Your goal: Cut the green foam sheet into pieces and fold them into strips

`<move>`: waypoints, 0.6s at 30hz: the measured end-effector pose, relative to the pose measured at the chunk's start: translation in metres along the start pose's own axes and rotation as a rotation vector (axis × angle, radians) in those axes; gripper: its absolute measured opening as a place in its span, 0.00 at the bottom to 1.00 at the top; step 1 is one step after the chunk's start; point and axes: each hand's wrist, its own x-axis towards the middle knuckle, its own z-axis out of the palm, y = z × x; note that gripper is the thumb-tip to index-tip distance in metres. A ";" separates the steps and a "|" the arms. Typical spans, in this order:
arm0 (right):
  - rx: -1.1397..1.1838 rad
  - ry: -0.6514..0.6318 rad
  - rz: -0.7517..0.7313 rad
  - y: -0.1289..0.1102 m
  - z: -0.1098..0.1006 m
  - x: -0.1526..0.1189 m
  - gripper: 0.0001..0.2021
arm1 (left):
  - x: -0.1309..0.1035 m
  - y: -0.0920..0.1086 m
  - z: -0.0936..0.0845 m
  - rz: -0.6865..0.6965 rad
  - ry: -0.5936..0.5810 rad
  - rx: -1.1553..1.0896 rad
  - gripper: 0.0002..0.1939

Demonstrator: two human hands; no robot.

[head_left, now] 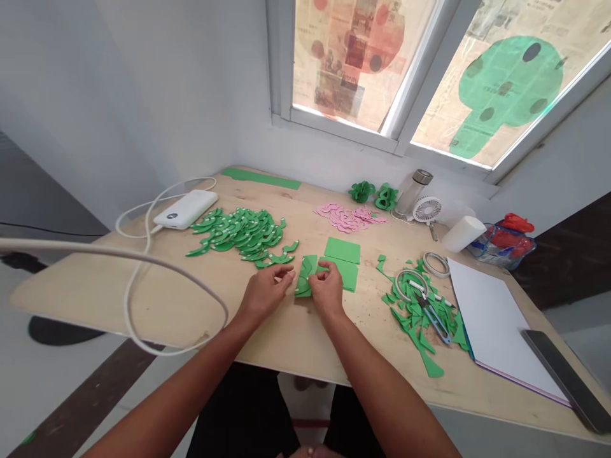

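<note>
A small green sheet with curved shapes on it (pixel 304 275) is between my two hands at the middle of the table. My right hand (pixel 326 283) has its fingers curled at the sheet's right edge. At the left edge is my left hand (pixel 270 287), thumb and forefinger close together; what they hold, if anything, is too small to tell. Flat green rectangles (pixel 342 250) are beside and beyond my right hand. A pile of curved green pieces with pale marks (pixel 241 230) spreads beyond my left hand.
Green scraps (pixel 422 340) with blue-handled scissors (pixel 436 321) and tape rolls (pixel 436 264) are at the right, near white paper (pixel 496 331) and a dark phone (pixel 568 378). A white power bank (pixel 186 210) trails a cable looping across the left. Pink pieces (pixel 347 217) lie at the back.
</note>
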 end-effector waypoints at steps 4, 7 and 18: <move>-0.106 0.004 -0.002 -0.001 0.011 0.008 0.16 | -0.002 -0.010 0.002 0.132 0.056 0.138 0.15; -0.176 0.008 -0.009 -0.002 0.018 0.012 0.17 | -0.002 -0.015 0.006 0.220 0.088 0.223 0.15; -0.313 0.047 -0.017 0.000 0.032 0.025 0.14 | 0.002 -0.023 0.010 0.486 0.090 0.463 0.12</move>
